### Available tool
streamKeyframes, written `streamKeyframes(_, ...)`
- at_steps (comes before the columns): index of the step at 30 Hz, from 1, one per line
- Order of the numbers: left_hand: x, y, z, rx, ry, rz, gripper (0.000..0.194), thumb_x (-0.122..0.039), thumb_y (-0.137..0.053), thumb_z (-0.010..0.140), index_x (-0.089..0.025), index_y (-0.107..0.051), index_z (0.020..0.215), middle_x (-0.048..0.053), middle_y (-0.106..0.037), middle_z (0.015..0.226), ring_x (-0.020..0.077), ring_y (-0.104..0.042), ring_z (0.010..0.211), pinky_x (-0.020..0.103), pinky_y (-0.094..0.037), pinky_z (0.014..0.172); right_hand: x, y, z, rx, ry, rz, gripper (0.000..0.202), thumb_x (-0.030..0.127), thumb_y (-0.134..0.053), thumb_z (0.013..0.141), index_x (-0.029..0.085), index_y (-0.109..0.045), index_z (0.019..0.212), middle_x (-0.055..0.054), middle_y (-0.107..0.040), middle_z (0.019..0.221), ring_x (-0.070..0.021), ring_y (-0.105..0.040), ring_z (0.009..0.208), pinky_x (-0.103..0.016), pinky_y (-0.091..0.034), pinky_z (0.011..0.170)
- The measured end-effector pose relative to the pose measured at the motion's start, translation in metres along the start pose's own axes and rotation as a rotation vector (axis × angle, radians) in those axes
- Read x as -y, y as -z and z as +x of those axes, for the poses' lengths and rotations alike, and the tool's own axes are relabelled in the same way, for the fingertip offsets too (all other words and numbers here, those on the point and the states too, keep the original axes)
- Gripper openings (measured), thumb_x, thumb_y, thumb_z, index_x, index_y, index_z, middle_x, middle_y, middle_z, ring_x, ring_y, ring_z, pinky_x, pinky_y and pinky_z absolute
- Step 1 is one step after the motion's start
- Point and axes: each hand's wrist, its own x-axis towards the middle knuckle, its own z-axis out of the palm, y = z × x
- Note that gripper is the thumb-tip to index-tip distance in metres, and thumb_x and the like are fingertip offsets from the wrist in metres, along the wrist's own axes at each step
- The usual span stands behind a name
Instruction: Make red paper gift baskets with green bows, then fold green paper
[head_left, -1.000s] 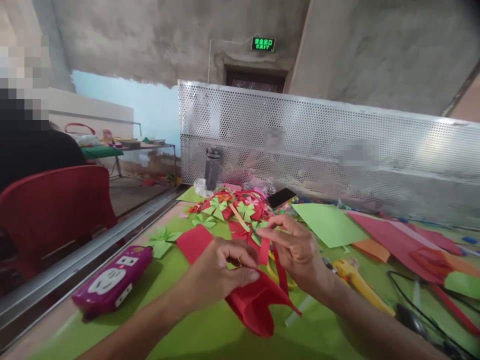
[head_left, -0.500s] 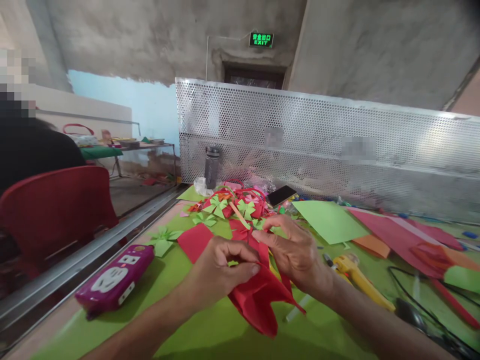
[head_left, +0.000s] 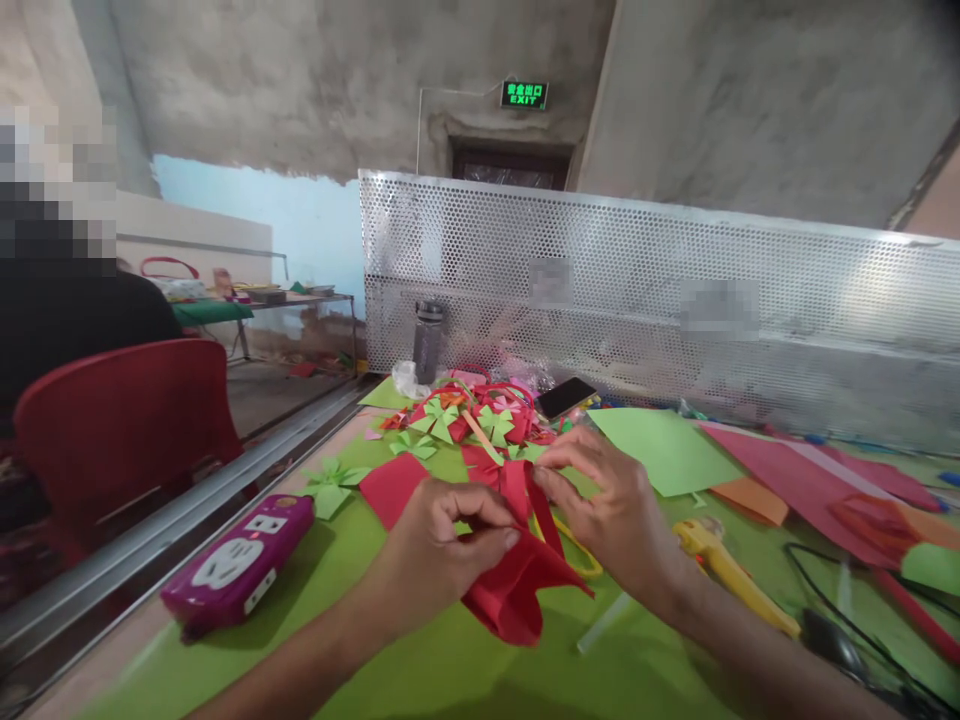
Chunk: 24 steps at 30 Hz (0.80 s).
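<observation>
Between thumb and fingers, my left hand [head_left: 450,550] pinches a folded red paper piece [head_left: 517,590], which hangs open toward the lower right. My right hand [head_left: 611,505] is closed at its fingertips on a narrow red strip [head_left: 546,508] that rises from the same piece. A yellow loop [head_left: 581,550] shows behind the red paper. Left of my left hand lies a flat red sheet [head_left: 394,487], partly covered by it. Green cut-paper flowers [head_left: 330,487] lie farther left and behind.
A purple power strip [head_left: 238,565] lies at left. To the right are a yellow glue gun [head_left: 731,575], a black cable, a clear stick and coloured sheets [head_left: 664,450]. A phone [head_left: 566,397] and bottle [head_left: 429,343] stand near the perforated screen. A person sits at far left.
My right hand has moved slightly right, drawing the red strip away from the folded paper, and more of the yellow loop shows. The camera view has shifted a little.
</observation>
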Motion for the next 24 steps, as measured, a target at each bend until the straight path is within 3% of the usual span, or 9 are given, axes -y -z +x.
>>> streamKeyframes(2,-0.004,0.001,0.000,-0.028,-0.004,0.081,0.015,-0.019,-0.058,0.074,-0.014,-0.066,0.063,0.002,-0.064,0.060,0.0112,-0.052,0.055,0.024,-0.040,0.054,0.005,0.004,0.003,0.162,-0.187,0.131,0.023,0.028,-0.056,0.085,0.017,-0.062,0.065,0.000,-0.053,0.061,-0.0125,-0.049,0.058,-0.026,-0.040,0.054)
streamKeyframes(4,-0.005,-0.001,-0.001,-0.052,-0.017,0.158,0.015,-0.016,-0.057,0.075,-0.014,-0.066,0.064,0.002,-0.065,0.062,0.0113,-0.053,0.056,0.023,-0.039,0.055,0.008,0.005,0.006,0.324,-0.340,0.260,0.025,0.032,-0.057,0.083,0.017,-0.064,0.064,0.002,-0.052,0.056,-0.0105,-0.044,0.052,-0.024,-0.035,0.048)
streamKeyframes(6,-0.004,-0.003,-0.001,-0.070,-0.050,0.235,0.016,-0.014,-0.055,0.075,-0.015,-0.066,0.064,0.001,-0.065,0.062,0.0108,-0.053,0.056,0.023,-0.039,0.055,0.009,0.003,0.007,0.406,-0.429,0.335,0.021,0.031,-0.057,0.080,0.017,-0.066,0.068,0.004,-0.052,0.054,-0.0089,-0.041,0.049,-0.022,-0.032,0.046)
streamKeyframes(12,0.000,-0.007,-0.003,-0.113,-0.063,0.335,0.018,-0.009,-0.051,0.074,-0.016,-0.064,0.063,0.000,-0.064,0.062,0.0106,-0.054,0.055,0.022,-0.038,0.053,0.006,-0.004,0.004,0.361,-0.474,0.370,0.015,0.019,-0.055,0.075,0.017,-0.059,0.061,0.005,-0.051,0.052,-0.0074,-0.041,0.048,-0.020,-0.032,0.045)
streamKeyframes(15,0.000,-0.008,-0.003,-0.123,-0.083,0.351,0.018,-0.008,-0.051,0.073,-0.016,-0.064,0.063,0.001,-0.064,0.064,0.0111,-0.055,0.057,0.022,-0.039,0.055,0.004,-0.004,0.002,0.332,-0.483,0.377,0.015,0.021,-0.054,0.076,0.016,-0.060,0.063,0.004,-0.051,0.053,-0.0081,-0.040,0.049,-0.021,-0.032,0.046)
streamKeyframes(20,0.003,-0.008,-0.004,-0.112,-0.107,0.370,0.019,-0.008,-0.050,0.073,-0.017,-0.062,0.061,0.001,-0.063,0.062,0.0107,-0.053,0.055,0.022,-0.038,0.053,-0.001,-0.005,0.002,0.393,-0.464,0.514,0.022,0.028,-0.052,0.081,0.017,-0.060,0.063,0.002,-0.056,0.059,-0.0105,-0.048,0.056,-0.023,-0.040,0.052)
streamKeyframes(24,0.004,-0.008,-0.004,-0.105,-0.112,0.382,0.018,-0.009,-0.051,0.073,-0.017,-0.063,0.063,0.000,-0.063,0.062,0.0106,-0.053,0.056,0.022,-0.038,0.054,-0.001,-0.004,0.003,0.420,-0.468,0.548,0.016,0.029,-0.055,0.078,0.018,-0.062,0.068,0.002,-0.059,0.061,-0.0109,-0.051,0.057,-0.024,-0.043,0.054)
